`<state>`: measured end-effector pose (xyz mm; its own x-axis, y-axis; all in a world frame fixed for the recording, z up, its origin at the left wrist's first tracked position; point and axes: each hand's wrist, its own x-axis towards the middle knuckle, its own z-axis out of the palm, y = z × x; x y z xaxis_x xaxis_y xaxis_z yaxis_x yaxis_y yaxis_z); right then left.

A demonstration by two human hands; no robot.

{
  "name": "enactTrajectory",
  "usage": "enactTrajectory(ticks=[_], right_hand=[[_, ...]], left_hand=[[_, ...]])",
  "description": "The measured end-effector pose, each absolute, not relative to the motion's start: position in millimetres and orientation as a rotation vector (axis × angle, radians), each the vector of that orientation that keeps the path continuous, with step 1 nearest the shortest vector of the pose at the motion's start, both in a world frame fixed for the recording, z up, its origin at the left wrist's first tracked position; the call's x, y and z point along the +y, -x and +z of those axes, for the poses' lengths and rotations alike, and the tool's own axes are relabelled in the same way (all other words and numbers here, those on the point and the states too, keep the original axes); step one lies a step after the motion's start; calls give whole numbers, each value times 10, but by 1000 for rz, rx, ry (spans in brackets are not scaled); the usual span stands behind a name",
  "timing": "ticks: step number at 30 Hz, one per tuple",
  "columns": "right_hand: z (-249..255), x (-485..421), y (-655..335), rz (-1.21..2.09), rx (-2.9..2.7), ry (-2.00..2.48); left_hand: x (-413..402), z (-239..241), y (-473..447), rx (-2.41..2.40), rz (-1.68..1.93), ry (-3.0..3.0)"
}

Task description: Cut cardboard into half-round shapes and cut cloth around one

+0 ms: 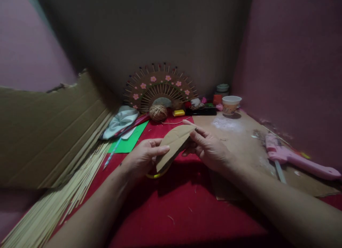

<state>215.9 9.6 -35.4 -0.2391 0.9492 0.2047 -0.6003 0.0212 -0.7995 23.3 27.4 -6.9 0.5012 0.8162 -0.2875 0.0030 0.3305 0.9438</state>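
Note:
A half-round piece of brown cardboard (173, 143) is held up between my two hands, tilted, above the red cloth (176, 212). My left hand (146, 155) grips its left end, thumb on top and fingers underneath. At the right end my right hand (205, 146) pinches it between thumb and fingers. Below the cardboard, near my left fingers, shows a yellow curved edge (155, 176); most of it is hidden. Beyond the hands lie a ball of twine (158, 113) and a small yellow packet (179, 113).
A flowered stick fan (160, 85) leans on the back wall. On the right, a pink glue gun (301, 161) and a paper cup (231, 105) rest on a cardboard sheet (248, 144). Thin sticks (64, 194), a pencil (112, 153) and green paper (128, 143) lie left.

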Motion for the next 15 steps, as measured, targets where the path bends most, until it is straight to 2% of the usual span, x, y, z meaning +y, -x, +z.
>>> enactTrajectory(ticks=[10, 15], right_hand=[[-336, -5, -2091, 1612, -1089, 496], [-374, -16, -2065, 1533, -1082, 473]], left_hand=[[247, -34, -254, 852, 617, -1126], [228, -49, -264, 859, 620, -1136]])
